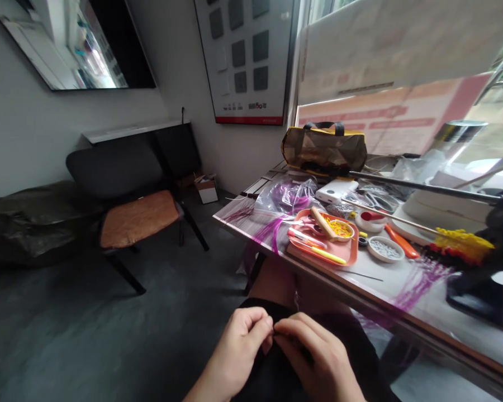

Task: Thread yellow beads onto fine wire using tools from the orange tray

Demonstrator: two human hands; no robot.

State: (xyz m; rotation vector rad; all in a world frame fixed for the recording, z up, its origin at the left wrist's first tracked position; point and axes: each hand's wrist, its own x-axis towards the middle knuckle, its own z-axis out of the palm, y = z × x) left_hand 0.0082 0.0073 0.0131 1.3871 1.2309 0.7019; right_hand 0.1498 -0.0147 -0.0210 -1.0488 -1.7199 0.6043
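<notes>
My left hand point(249, 338) is pinched closed above my lap, thumb pressed to the curled fingers. Just beside it, my right hand point(314, 346) is also pinched, its fingertips almost meeting those of the left. Whatever lies between the fingertips is too small and dark to make out. Both hands are over my dark clothing point(276, 379), below the table's near edge. Closest on the table is an orange tray point(352, 254) holding a yellow pen-like tool point(329, 255), a wooden-handled piece point(322, 223) and a small bowl of yellow bits point(339, 229).
Purple strands point(272, 231) hang over the table point(402, 273) edge. A dish of pale beads point(385, 249), an orange-handled tool point(402, 242), a white power bank point(336, 190) and a mesh bag point(324, 148) stand farther back. A chair point(140, 219) with a brown seat is at left.
</notes>
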